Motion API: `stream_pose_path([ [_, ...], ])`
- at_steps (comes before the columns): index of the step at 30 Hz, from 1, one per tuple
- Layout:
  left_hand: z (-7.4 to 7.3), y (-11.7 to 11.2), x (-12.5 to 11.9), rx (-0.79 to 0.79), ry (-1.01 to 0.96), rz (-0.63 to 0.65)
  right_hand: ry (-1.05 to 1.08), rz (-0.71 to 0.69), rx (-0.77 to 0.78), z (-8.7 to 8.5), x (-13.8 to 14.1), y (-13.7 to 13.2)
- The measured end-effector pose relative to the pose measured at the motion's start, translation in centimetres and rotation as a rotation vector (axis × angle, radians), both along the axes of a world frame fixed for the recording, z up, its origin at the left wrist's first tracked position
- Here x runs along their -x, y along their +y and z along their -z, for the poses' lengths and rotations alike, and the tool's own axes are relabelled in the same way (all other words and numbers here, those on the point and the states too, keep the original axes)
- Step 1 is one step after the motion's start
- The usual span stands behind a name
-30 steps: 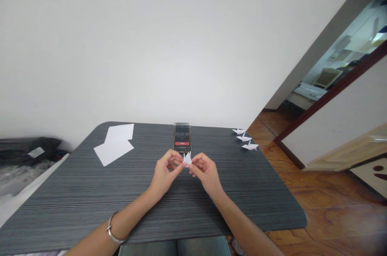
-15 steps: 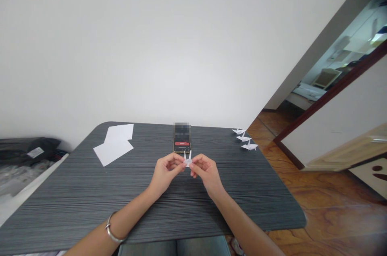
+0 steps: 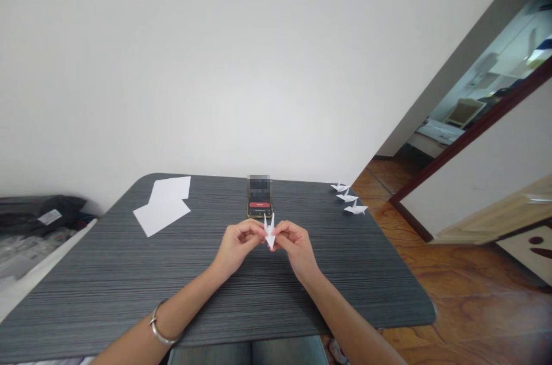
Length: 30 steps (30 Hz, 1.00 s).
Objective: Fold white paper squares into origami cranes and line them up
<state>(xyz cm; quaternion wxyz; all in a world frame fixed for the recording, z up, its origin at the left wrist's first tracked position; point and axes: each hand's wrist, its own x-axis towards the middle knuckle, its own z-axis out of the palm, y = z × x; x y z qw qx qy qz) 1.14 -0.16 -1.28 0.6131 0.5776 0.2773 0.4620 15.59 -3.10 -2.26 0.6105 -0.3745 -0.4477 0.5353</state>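
A small folded white paper piece (image 3: 269,231) with two thin points up and one point down is pinched between both hands above the dark striped table (image 3: 107,279). My left hand (image 3: 236,246) grips its left side with thumb and forefinger. My right hand (image 3: 294,245) grips its right side the same way. A silver bangle circles my left wrist. Just beyond the hands a phone (image 3: 259,203) stands on the table with a red bar on its screen.
Two white paper sheets (image 3: 163,207) lie at the table's far left. Three finished paper cranes (image 3: 350,198) sit in a row at the far right edge. A white wall stands behind; wooden floor and an open doorway are to the right.
The paper piece has been worked from a small flat wedge into a longer shape, with two points now sticking up and one hanging down. Both hands stayed in place.
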Motion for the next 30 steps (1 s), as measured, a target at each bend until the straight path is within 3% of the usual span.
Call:
stream_pose_path([
  [3, -0.22, -0.07, 0.13, -0.002, -0.017, 0.024, -0.006, 0.029, -0.016, -0.12, 0.01, -0.03],
  [8, -0.56, -0.18, -0.02, 0.147, -0.07, 0.013, -0.062, 0.062, -0.07, -0.21, 0.02, -0.14],
  [16, 0.17, 0.37, 0.12, 0.248, -0.032, 0.089, -0.124, 0.019, -0.1, 0.14, 0.06, -0.26],
  [22, 0.02, 0.49, 0.25, 0.267, -0.042, 0.064, -0.098, -0.073, -0.026, -0.52, -0.07, -0.3],
  [30, 0.04, 0.37, 0.18, 0.253, 0.0, 0.05, -0.104, -0.024, 0.004, 0.14, 0.13, -0.03],
])
